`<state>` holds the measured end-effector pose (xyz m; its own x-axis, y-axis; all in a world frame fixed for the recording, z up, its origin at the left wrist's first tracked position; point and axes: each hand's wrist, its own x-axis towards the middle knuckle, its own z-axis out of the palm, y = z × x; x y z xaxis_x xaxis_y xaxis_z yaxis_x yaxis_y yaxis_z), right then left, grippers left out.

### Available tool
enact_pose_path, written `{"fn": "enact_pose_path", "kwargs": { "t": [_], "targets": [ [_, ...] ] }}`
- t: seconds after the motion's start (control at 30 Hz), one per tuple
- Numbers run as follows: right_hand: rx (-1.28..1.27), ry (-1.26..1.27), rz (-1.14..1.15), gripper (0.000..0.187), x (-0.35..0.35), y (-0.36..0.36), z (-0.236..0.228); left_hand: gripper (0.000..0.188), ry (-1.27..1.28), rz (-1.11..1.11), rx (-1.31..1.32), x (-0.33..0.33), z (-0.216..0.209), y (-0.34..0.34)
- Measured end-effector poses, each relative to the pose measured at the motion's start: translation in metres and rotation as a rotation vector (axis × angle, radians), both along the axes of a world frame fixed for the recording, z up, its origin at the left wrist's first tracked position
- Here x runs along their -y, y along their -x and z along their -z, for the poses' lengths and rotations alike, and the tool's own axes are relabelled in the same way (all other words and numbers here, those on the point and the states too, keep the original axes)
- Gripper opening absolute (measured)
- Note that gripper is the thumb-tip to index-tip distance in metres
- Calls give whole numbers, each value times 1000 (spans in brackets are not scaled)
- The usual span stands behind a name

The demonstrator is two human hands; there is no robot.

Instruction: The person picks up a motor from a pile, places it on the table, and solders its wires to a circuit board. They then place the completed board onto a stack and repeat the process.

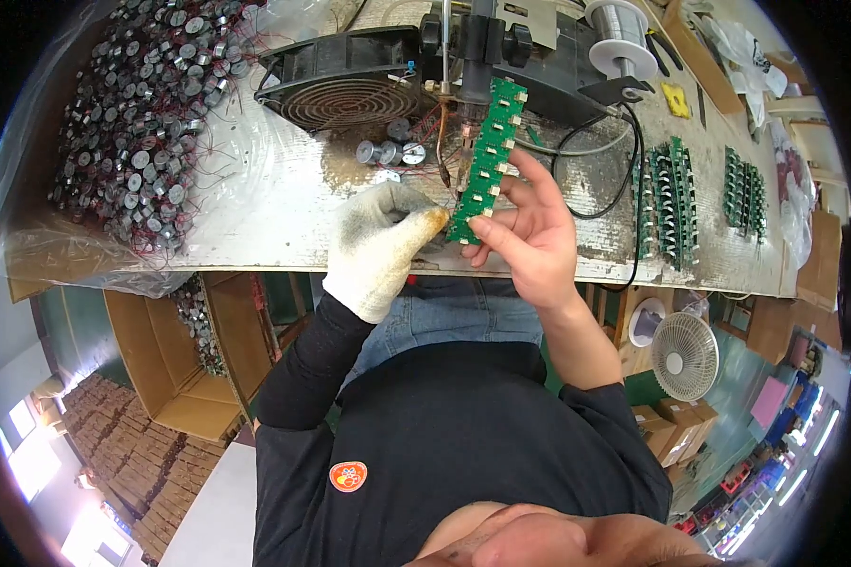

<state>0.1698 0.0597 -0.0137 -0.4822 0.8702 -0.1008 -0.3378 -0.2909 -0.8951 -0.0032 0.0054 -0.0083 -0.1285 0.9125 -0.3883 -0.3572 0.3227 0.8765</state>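
My right hand [537, 227], bare, holds a long green circuit board [490, 163] near its lower end, the thumb on the face and fingers behind. Small pale connectors line both long edges of the board, which stands tilted over the table. My left hand [380, 238] wears a whitish knit glove with a stained fingertip. Its thumb and forefinger pinch together beside the board's lower left edge; what lies between them is too small to make out. Just above these fingertips hangs a thin, copper-coloured soldering tip [444, 156] on a stand [479, 57].
A big heap of small round metal parts with red wires [147, 123] fills the left. Several more [390, 152] lie near a black fan [345, 102]. At the right are a solder wire spool [622, 38], black cable [640, 161] and rows of circuit boards [669, 203].
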Motion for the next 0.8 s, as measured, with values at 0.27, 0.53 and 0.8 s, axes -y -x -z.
{"fn": "enact_pose_path", "kwargs": {
  "t": [0.27,0.53,0.8],
  "targets": [
    [-3,-6,4,68,-4,1,-4,13,-51,-50,9,-4,1,0],
    [5,-35,22,67,-2,1,-2,15,-6,-40,24,-1,2,-1],
    [13,-20,25,68,2,-1,2,15,-11,-17,-44,1,4,-2]
  ]
}}
